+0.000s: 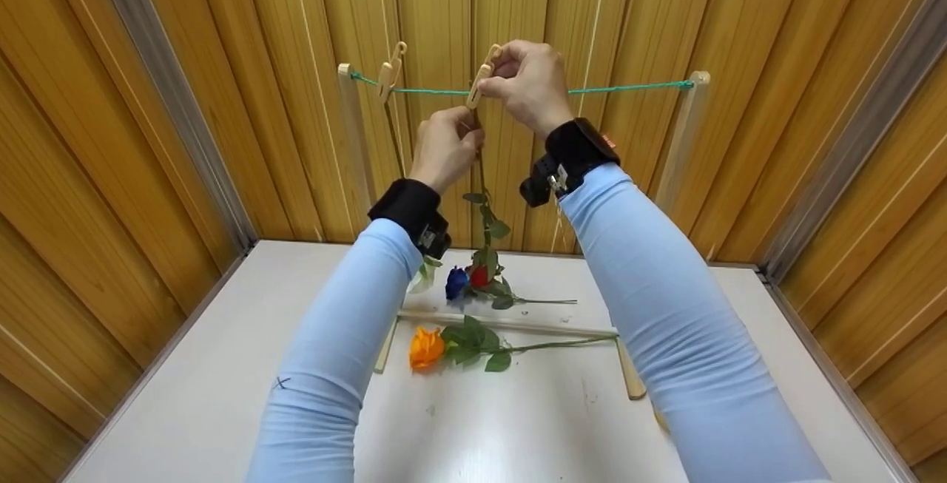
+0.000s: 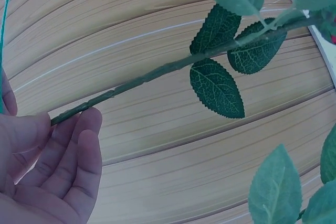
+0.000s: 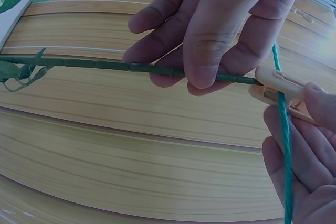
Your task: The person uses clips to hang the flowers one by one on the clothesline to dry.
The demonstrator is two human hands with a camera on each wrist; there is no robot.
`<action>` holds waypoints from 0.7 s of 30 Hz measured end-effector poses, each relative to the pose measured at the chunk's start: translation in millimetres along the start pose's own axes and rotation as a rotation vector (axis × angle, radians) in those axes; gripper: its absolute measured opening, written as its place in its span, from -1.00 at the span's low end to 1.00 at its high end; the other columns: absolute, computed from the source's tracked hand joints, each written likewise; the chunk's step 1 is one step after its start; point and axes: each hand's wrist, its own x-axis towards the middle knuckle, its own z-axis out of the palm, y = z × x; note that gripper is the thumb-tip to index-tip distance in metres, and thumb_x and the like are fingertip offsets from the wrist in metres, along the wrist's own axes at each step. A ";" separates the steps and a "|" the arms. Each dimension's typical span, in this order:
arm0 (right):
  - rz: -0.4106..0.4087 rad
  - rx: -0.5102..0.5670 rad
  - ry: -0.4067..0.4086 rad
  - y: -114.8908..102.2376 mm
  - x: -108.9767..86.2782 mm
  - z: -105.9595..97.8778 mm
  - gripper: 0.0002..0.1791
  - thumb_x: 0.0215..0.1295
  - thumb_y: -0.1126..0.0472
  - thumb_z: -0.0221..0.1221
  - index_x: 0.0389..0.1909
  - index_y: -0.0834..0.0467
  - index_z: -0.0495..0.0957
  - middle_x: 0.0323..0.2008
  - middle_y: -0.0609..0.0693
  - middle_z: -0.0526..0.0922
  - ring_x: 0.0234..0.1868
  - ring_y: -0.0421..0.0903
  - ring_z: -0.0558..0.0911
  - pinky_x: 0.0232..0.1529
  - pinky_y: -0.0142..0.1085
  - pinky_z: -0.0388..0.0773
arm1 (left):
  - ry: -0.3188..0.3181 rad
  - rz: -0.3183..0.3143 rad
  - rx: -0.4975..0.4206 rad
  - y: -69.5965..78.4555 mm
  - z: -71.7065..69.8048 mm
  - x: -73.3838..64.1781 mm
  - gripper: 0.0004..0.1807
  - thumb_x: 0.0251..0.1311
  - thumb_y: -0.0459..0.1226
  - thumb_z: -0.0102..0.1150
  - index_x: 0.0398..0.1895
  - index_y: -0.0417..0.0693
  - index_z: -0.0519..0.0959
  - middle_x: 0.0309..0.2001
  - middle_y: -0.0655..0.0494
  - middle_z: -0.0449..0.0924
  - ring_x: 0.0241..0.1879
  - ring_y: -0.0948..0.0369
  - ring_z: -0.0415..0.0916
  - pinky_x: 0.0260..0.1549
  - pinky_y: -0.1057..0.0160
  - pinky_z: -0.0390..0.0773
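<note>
My left hand (image 1: 444, 146) pinches the green stem (image 2: 152, 74) of a red rose (image 1: 479, 276) that hangs head down. Just above it, my right hand (image 1: 531, 87) grips a light clothespin (image 1: 479, 89) between thumb and fingers. In the right wrist view the tip of the stem reaches the clothespin's jaws, and the green cord (image 3: 286, 156) passes at the clothespin. Leaves (image 2: 218, 87) spread along the lower stem. To the left, a second clothespin (image 1: 385, 83) on the cord holds another stem, with a whitish flower (image 1: 423, 276) low down, partly behind my left arm.
Wooden posts (image 1: 695, 120) carry the cord at both ends. On the white table (image 1: 200, 350) lie a blue rose (image 1: 457, 283) and, nearer, an orange rose (image 1: 427, 348) beside a wooden base bar (image 1: 518, 325). Wood-patterned panels (image 1: 629, 9) stand behind.
</note>
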 end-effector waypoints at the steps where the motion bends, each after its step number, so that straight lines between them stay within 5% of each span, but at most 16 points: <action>1: 0.004 -0.007 -0.005 -0.1 0.0 -0.2 -0.80 0.23 0.44 0.37 -0.12 0.29 0.67 -0.27 0.00 0.72 -0.21 -0.18 0.67 -0.16 -0.40 0.59 | 0.001 0.003 0.001 -0.5 0.1 0.1 -0.87 0.42 -0.40 0.14 -0.19 -0.21 0.69 -0.26 -0.06 0.73 -0.36 0.15 0.63 -0.34 0.30 0.62; 14: 0.035 -0.007 -0.125 -2.5 3.5 -4.4 -0.67 0.32 0.40 0.27 0.07 0.32 0.49 -0.03 0.19 0.71 -0.01 -0.05 0.71 -0.02 -0.34 0.67 | 0.015 0.039 0.050 -2.0 -0.7 1.2 -0.82 0.42 -0.39 0.11 -0.11 -0.26 0.69 -0.16 -0.12 0.74 -0.25 0.10 0.58 -0.26 0.22 0.50; 21: 0.035 0.035 -0.151 -3.6 4.0 -6.8 -0.53 0.32 0.43 0.29 0.22 0.27 0.41 -0.05 0.18 0.70 -0.07 -0.03 0.72 0.02 -0.29 0.66 | 0.012 0.041 0.053 -1.2 -0.6 1.6 -0.83 0.42 -0.39 0.12 -0.13 -0.25 0.69 -0.17 -0.11 0.74 -0.26 0.12 0.56 -0.25 0.23 0.50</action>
